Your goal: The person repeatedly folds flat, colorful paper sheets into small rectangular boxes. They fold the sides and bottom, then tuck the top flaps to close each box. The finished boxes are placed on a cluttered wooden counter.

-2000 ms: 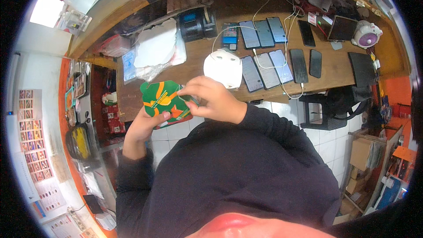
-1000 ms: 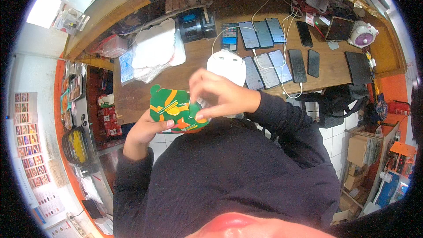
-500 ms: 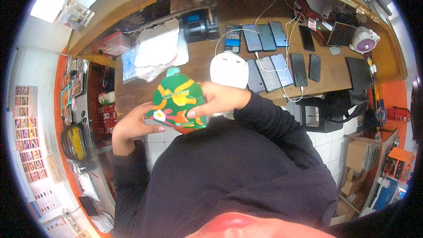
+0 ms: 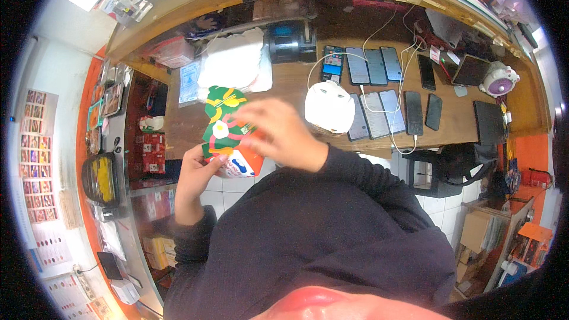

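Observation:
My left hand (image 4: 197, 179) grips the lower left corner of a green printed pack (image 4: 220, 130) with yellow, pink and orange shapes. The pack is tilted above the near edge of the table, and its lower side shows white and orange. My right hand (image 4: 285, 132) is blurred, its fingers spread and curved over the pack's right side. Whether those fingertips touch the pack I cannot tell. A white rounded device (image 4: 329, 108) stands on the table just right of my right hand.
On the wooden table (image 4: 284, 75) several phones (image 4: 377, 66) lie in two rows, with white cables (image 4: 402, 62) across them. White plastic packs (image 4: 234, 59) and a dark machine (image 4: 291, 41) sit at the back. A white and purple fan (image 4: 498, 79) is far right. A black stool (image 4: 437, 166) stands below the table edge.
The pack has turned, so its white and orange side now shows. My right hand has come off its front and spread its fingers. My left hand keeps its hold; the whole view has shifted slightly.

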The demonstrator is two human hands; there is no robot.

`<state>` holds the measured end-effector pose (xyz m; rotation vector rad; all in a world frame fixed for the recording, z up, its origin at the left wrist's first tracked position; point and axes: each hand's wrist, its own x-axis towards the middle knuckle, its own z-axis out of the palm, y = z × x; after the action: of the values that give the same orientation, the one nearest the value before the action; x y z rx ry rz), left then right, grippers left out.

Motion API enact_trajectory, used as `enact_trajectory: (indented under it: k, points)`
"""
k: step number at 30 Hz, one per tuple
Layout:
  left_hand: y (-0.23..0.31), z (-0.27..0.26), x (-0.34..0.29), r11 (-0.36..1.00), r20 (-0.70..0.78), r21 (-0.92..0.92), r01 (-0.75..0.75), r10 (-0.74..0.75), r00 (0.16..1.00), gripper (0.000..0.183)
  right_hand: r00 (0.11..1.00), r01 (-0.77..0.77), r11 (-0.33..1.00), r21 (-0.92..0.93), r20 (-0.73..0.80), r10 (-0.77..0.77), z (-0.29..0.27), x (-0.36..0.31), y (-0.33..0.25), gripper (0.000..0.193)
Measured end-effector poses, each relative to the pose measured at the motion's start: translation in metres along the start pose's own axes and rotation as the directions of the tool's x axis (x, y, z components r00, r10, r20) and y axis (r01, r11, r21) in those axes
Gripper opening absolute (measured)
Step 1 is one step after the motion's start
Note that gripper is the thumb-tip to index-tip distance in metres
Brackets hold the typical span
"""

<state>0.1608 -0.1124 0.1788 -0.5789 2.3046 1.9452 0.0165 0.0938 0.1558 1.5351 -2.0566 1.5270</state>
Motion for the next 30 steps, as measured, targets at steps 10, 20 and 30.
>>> enact_trajectory:
  k: [10,20,30]
  points:
    - [-0.018,0.037,0.004,0.977,-0.042,0.044,-0.207,0.209,0.977,0.031,0.934,-0.338,0.865,0.371,0.243,0.260,0.030,-0.018,0.002,0.033]
    - [-0.037,0.032,0.008,0.665,-0.008,-0.746,-0.020,0.021,1.000,0.043,0.973,0.205,0.975,0.086,-0.129,-0.193,0.022,-0.032,0.015,0.036]
    - [-0.014,0.067,0.012,0.935,-0.198,-0.342,-0.096,0.029,0.980,0.034,0.909,-0.318,0.823,0.471,-0.095,0.406,0.037,-0.031,0.012,0.014]
